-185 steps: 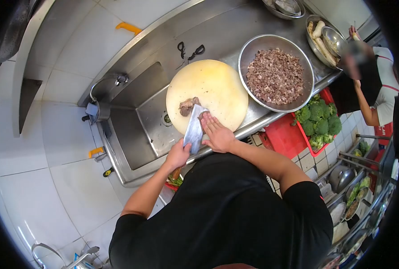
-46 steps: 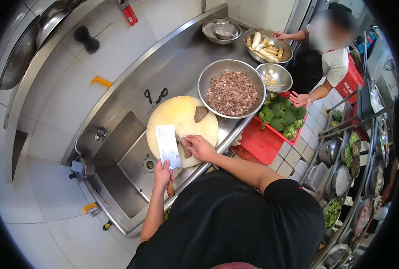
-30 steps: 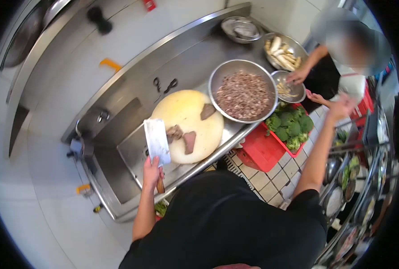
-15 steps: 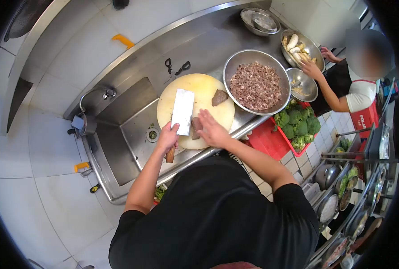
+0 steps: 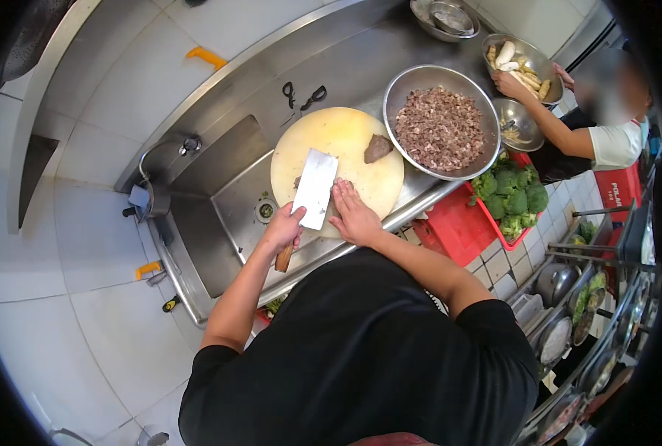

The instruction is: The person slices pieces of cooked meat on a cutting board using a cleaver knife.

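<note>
My left hand (image 5: 283, 229) is closed round the wooden handle of a cleaver (image 5: 317, 187), whose broad blade lies over the round cutting board (image 5: 349, 134). My right hand (image 5: 355, 215) rests on the board with its fingers stretched out, fingertips beside the blade's right edge. Dark bits of meat (image 5: 297, 182) show at the blade's left side; anything beneath the blade is hidden. A larger brown piece of meat (image 5: 378, 149) lies at the board's right, apart from both hands. Close to the board stands a metal bowl of diced meat (image 5: 441, 130).
Left of the board is a sink basin (image 5: 208, 245) with a faucet (image 5: 190, 145). Black scissors (image 5: 301, 97) lie behind the board. Broccoli (image 5: 513, 197) fills a red crate at right. A co-worker's hand (image 5: 511, 85) is in a bowl of pale, long pieces (image 5: 528, 70).
The cleaver has tilted and come nearer my body, its blade covering where a piece of meat showed beside my right fingers. My right hand has also drawn slightly closer. The view has shifted.
</note>
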